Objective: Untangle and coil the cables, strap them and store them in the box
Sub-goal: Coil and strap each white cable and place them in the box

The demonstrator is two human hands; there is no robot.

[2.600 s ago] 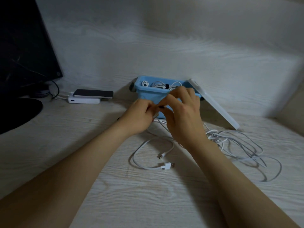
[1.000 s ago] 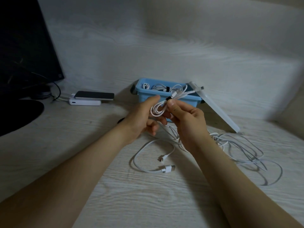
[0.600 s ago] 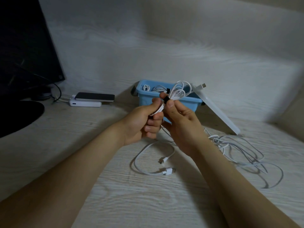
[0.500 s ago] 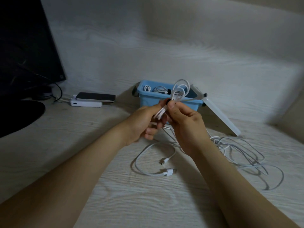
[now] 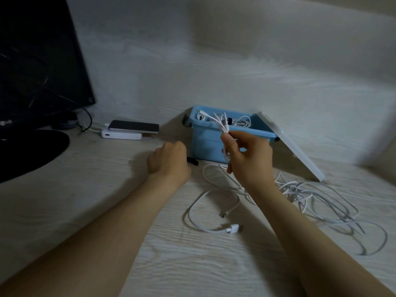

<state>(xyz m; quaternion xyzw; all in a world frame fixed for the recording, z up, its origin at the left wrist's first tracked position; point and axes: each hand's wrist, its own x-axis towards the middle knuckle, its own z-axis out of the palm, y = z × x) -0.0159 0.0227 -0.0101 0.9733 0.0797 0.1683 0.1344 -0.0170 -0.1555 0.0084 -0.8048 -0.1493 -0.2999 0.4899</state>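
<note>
Pinching a small bundle of white cable [image 5: 221,123] between thumb and fingers, the right hand [image 5: 250,159] held it up in front of the blue box [image 5: 205,146]. The loops of the bundle stood above the thumb, level with the front rim of the box. The left hand [image 5: 169,157] was low over the desk [image 5: 85,189], just left of the box, with its fingers curled under. A short black strap [image 5: 192,161] showed at its fingertips; whether the fingers gripped it could not be told. Other coiled cables [image 5: 243,123] lay inside the box, and a white lid [image 5: 300,159] leaned against its right side. Nearer, a loose white cable [image 5: 192,211] lay in an open loop, and a tangle of cables [image 5: 317,200] was spread to the right. At the far left a phone [image 5: 134,126] lay on a white power bank [image 5: 122,135], beside a dark monitor [image 5: 38,61].
</note>
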